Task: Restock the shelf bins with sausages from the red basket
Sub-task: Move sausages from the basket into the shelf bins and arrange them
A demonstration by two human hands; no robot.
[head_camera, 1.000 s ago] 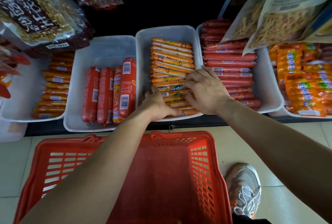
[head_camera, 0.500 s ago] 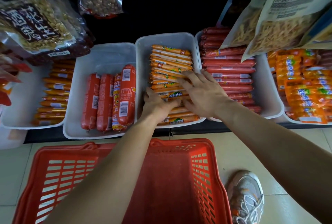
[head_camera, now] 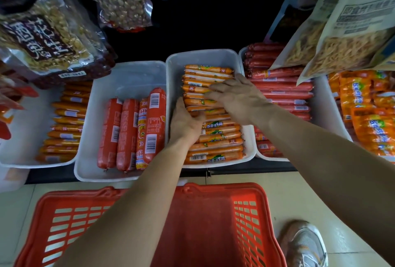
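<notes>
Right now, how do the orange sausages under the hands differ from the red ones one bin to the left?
The orange sausages are thin and lie crosswise; the red sausages are thick and lie front to back. The orange sausages are many, the red sausages four. Both lie in white bins.

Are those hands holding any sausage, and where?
Right hand lies flat atop the orange sausages, holding none. Left hand is at their left ends; whether it grips cannot be told.
</notes>
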